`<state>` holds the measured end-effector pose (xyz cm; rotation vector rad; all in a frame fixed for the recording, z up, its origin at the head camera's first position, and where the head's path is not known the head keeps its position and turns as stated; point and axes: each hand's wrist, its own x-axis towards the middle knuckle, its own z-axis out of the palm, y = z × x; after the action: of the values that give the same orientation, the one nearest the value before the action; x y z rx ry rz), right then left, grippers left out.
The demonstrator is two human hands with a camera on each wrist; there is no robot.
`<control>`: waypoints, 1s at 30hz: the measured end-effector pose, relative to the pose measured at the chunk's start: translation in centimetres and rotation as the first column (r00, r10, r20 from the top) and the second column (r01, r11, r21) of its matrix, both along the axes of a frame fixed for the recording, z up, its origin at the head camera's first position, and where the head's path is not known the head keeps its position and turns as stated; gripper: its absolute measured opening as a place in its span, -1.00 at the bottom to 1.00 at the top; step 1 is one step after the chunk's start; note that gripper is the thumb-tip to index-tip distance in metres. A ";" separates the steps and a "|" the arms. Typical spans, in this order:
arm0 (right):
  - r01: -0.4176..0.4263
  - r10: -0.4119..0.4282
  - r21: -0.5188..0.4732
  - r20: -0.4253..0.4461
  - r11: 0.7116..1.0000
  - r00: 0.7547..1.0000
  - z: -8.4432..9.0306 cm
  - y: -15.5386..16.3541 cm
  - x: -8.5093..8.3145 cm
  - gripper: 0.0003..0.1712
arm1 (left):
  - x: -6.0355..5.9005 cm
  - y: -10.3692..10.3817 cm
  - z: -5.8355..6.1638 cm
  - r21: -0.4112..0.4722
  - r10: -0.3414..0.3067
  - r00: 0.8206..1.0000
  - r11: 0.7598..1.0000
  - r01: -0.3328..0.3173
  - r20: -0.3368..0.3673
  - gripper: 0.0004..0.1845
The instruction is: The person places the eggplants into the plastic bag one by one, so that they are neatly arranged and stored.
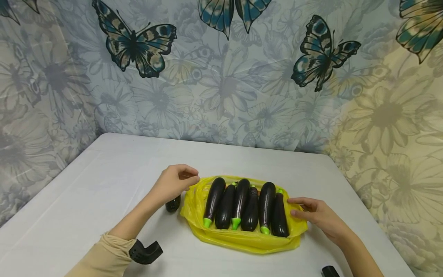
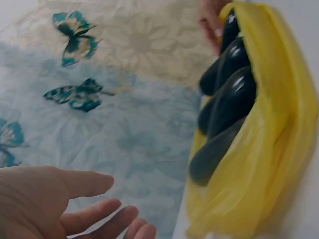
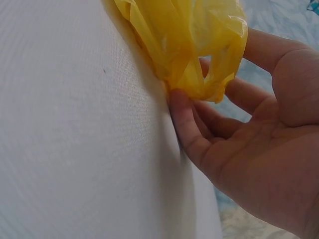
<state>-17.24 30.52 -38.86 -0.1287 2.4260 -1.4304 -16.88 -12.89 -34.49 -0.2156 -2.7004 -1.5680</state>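
A yellow plastic bag lies spread on the white table with several dark eggplants with green caps side by side on it. One more eggplant lies on the table just left of the bag, partly hidden under my left wrist. My left hand hovers at the bag's left edge with loosely curled fingers and holds nothing; in the left wrist view the hand is empty beside the bag. My right hand touches the bag's right edge, where its fingers lie against the bag.
A floral cloth with butterflies hangs behind and beside the table. Black wrist mounts show at the left sleeve and at the right forearm. The table stretches bare to the left and toward the back.
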 end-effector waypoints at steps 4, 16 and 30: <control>-0.004 0.004 -0.011 0.005 1.000 1.000 0.0 0.0 0.0 -0.36 | -0.3 -2.7 1.0 0.031 -0.001 0.996 1.000 -0.002 0.093 -0.63; 0.012 -0.012 -0.003 -0.005 1.000 1.000 -0.1 0.4 0.0 -0.37 | -1.4 -6.6 1.0 -0.007 0.008 0.980 1.000 -0.007 0.197 -0.47; 0.000 0.000 -0.009 0.000 1.000 1.000 -0.1 0.2 -0.2 -0.38 | -2.3 -7.8 -0.7 0.017 0.033 0.950 0.999 -0.041 0.311 -0.35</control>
<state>-17.44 30.69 -38.99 -0.1312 2.4195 -1.4418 -19.20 -20.68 -35.18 0.0917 -2.8893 -1.7546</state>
